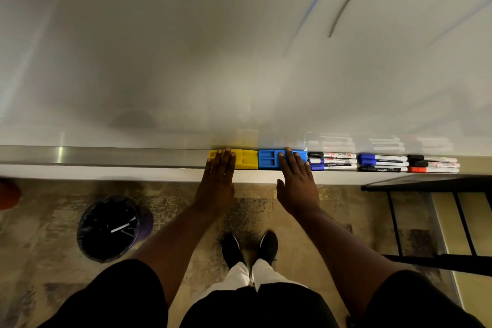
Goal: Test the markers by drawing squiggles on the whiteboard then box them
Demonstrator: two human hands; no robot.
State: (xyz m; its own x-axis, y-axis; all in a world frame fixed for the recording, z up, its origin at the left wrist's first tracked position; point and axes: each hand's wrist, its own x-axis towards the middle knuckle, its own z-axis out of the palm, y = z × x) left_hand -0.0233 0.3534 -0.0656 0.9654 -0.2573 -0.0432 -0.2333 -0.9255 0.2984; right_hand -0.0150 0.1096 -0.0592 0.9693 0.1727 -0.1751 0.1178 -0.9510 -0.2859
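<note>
Hands flat, grasping nothing: left hand (217,181) on the yellow box (249,160), right hand (296,189) on the blue box (267,160).

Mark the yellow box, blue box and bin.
yellow box (247,160), head view, right half of its top.
blue box (267,159), head view, left half of its top.
bin (106,229), head view, black liner inside.

Glossy white whiteboard (213,61): blue and dark pen strokes (331,33) at upper right only. On its metal bottom ledge (106,158), left to right: yellow plastic box (249,160), blue plastic box (267,159) touching it, then nine capped white-barrelled markers (383,162) lying flat, caps left, in three groups of three. Caps black, blue, one red.
</note>
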